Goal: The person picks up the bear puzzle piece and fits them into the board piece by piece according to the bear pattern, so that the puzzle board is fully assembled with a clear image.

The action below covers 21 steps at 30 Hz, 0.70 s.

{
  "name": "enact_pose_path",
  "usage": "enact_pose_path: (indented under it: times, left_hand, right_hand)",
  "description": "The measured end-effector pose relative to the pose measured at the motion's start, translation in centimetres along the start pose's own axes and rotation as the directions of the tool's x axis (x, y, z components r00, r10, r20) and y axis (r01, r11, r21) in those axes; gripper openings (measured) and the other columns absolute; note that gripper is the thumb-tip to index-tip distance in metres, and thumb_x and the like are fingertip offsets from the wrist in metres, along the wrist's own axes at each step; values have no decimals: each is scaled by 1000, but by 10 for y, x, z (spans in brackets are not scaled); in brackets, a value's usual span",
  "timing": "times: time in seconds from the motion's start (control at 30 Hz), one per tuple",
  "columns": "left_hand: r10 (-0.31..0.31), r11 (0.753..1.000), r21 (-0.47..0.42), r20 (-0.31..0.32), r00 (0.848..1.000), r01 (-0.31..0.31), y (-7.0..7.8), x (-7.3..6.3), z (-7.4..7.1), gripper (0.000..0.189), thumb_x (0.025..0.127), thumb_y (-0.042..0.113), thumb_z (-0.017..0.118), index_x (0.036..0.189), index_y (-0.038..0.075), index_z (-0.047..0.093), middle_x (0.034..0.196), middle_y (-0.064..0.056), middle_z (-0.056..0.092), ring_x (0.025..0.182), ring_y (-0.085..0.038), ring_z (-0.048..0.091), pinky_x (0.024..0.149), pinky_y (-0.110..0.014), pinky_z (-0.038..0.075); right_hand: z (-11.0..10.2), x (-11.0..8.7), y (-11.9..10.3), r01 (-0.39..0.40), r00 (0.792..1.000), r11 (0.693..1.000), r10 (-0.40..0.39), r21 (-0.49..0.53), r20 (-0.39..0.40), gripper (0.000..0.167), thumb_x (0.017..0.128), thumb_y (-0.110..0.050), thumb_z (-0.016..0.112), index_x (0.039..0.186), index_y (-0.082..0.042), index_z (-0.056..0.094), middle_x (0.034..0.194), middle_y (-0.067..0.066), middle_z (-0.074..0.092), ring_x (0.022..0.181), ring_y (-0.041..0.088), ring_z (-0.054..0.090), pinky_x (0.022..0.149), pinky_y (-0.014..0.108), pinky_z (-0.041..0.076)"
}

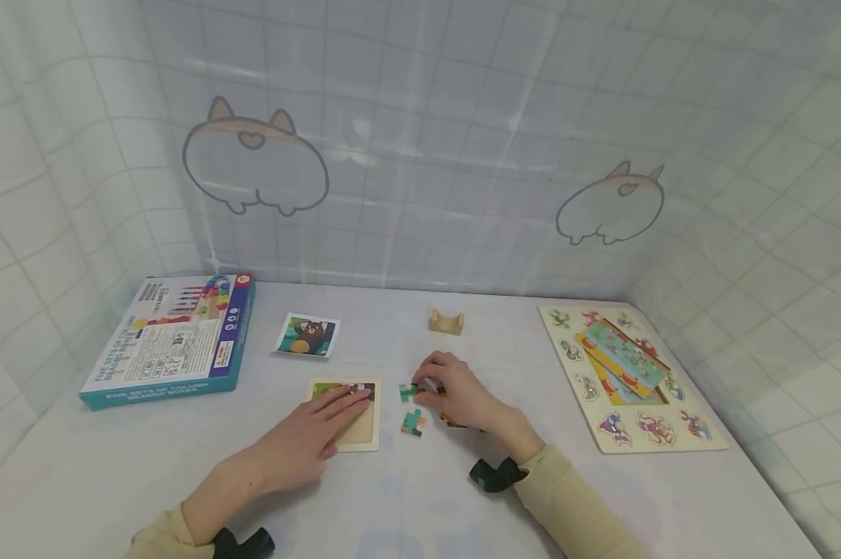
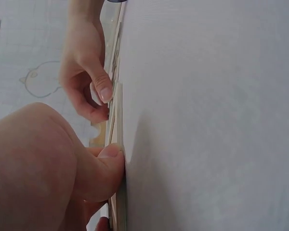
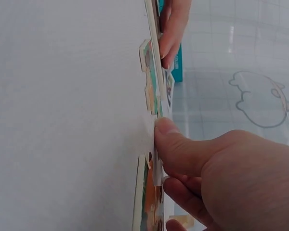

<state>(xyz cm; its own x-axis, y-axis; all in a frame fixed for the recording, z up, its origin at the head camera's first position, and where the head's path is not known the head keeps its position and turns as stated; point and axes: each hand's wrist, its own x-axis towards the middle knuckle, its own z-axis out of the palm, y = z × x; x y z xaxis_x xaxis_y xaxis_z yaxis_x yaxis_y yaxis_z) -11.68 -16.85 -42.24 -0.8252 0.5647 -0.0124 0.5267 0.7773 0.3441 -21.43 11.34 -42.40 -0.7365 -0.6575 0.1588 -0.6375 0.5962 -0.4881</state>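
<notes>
My left hand (image 1: 308, 439) lies with its fingers extended across a small wooden puzzle tray (image 1: 366, 435). A strip of coloured picture shows along the tray's top, partly under the fingers; the lower right part is bare wood. Just right of the tray, my right hand (image 1: 458, 394) pinches the edge of a green jigsaw piece (image 1: 407, 393) between thumb and fingers, at table level. Another green and orange jigsaw piece (image 1: 412, 423) lies below it. More orange and dark pieces (image 3: 151, 192) lie beneath the right hand, mostly hidden in the head view.
A bear picture card (image 1: 308, 336) lies behind the tray. At the left is a flat teal-edged box (image 1: 175, 341). A small wooden stand (image 1: 446, 322) sits at the back. On the right, an animal puzzle board (image 1: 602, 423) bears several colourful cards (image 1: 626, 357).
</notes>
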Motion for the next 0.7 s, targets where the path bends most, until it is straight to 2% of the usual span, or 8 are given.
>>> enact_pose_path:
  times: [0.17, 0.33, 0.5, 0.7]
  left_hand:
    - [32, 999, 29, -5, 999, -32, 1, -1, 0, 65, 97, 9, 56, 157, 10, 31, 165, -7, 26, 152, -33, 22, 121, -55, 25]
    - [28, 999, 45, 5, 1000, -29, 0, -1, 0, 64, 99, 12, 56, 158, 10, 30, 165, -7, 24, 152, -32, 22, 121, -54, 25]
    - [2, 999, 45, 12, 1000, -2, 1, -2, 0, 64, 99, 13, 55, 158, 10, 30, 166, -6, 24, 154, -32, 18, 123, -55, 22]
    - [-59, 998, 9, 17, 998, 59, 0, -5, -3, 65, 100, 20, 56, 159, 13, 28, 167, -5, 21, 155, -32, 13, 124, -57, 15]
  right_hand:
    - [0, -1, -1, 3, 1000, 1000, -3, -12, 1, 17, 92, -22, 74, 107, -13, 70, 111, 1, 61, 97, 15, 49, 80, 31, 42]
    - [1, -1, 0, -4, 1000, 1000, 4, -17, -5, 17, 92, -23, 73, 106, -14, 70, 110, -1, 61, 99, 15, 50, 84, 35, 43]
    - [3, -1, 1, -6, 1000, 1000, 6, -8, -11, 17, 93, -23, 73, 106, -14, 70, 109, -1, 61, 100, 15, 50, 85, 35, 44]
    - [5, -1, 1, -20, 1000, 1000, 21, 9, -18, 17, 92, -23, 74, 106, -14, 70, 108, -2, 61, 100, 14, 50, 86, 34, 44]
